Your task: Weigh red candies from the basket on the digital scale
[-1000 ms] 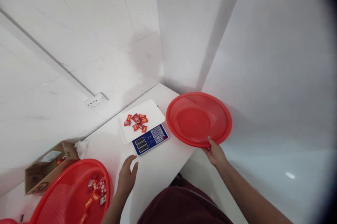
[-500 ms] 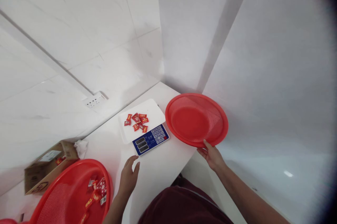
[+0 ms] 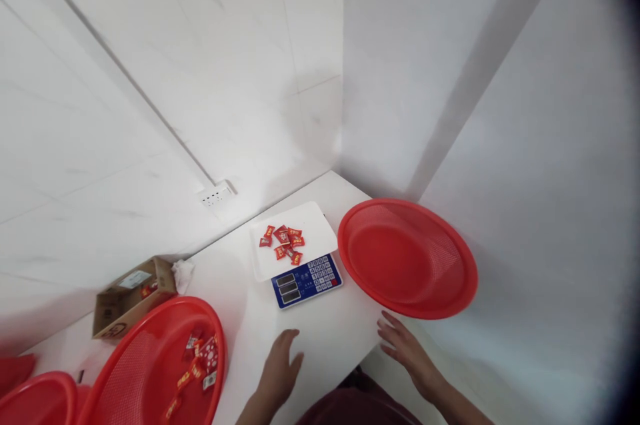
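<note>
Below the digital scale, my left hand (image 3: 280,368) hovers over the white table with thumb and fingers apart, holding nothing. My right hand (image 3: 403,348) is open by the table's right edge, just below the rim of an empty red mesh basket (image 3: 395,258). That basket overhangs the table edge. Several small red-wrapped candies (image 3: 284,238) lie in a loose cluster on the scale's white tray (image 3: 315,222). The scale's blue keypad panel (image 3: 307,280) faces me, its displays dark. At lower left, a second red basket (image 3: 145,358) contains several red packets (image 3: 207,355).
An open cardboard box (image 3: 133,305) with some red packets stands against the tiled wall, crumpled white tissue (image 3: 183,272) beside it. Another red basket (image 3: 40,402) shows at the lower left corner. A socket (image 3: 217,194) is on the wall; a grey wall bounds the right.
My right hand has let go of the right basket's rim and drawn slightly down from it. My left hand has moved away from the scale's panel. The camera view has shifted.
</note>
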`<state>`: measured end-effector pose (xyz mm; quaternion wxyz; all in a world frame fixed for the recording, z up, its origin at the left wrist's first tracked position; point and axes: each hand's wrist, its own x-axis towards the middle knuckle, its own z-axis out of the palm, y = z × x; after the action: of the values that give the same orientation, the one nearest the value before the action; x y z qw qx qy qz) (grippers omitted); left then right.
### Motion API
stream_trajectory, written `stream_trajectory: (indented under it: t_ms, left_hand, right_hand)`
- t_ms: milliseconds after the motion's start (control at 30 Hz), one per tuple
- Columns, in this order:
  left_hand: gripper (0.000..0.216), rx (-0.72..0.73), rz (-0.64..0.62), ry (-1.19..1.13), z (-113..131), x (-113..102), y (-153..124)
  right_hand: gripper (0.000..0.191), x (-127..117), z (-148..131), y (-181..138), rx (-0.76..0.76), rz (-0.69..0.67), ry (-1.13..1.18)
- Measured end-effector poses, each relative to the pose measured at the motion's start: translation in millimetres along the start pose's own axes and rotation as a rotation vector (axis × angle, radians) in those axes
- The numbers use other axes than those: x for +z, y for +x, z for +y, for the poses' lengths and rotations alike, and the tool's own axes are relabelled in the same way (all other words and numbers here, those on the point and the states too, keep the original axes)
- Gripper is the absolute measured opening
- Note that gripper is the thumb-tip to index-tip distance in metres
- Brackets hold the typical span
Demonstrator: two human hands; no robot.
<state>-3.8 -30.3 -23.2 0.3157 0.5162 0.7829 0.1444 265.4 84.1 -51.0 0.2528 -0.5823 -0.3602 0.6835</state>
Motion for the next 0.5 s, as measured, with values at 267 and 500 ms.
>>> stream_trajectory:
  t_ms: [267,500]
  left_hand:
    - [0.092,-0.17,-0.467,0.486,-15.7,50.4,-0.6]
    - [0.056,-0.081,-0.417,0.422,-48.2,64.3,8.2]
  right_hand:
    - [0.06,3.6,54.3,28.2,-0.286,-0.045,-1.221]
    - [0.062,16.4,57.0,43.2,-0.313,0.031,-1.358]
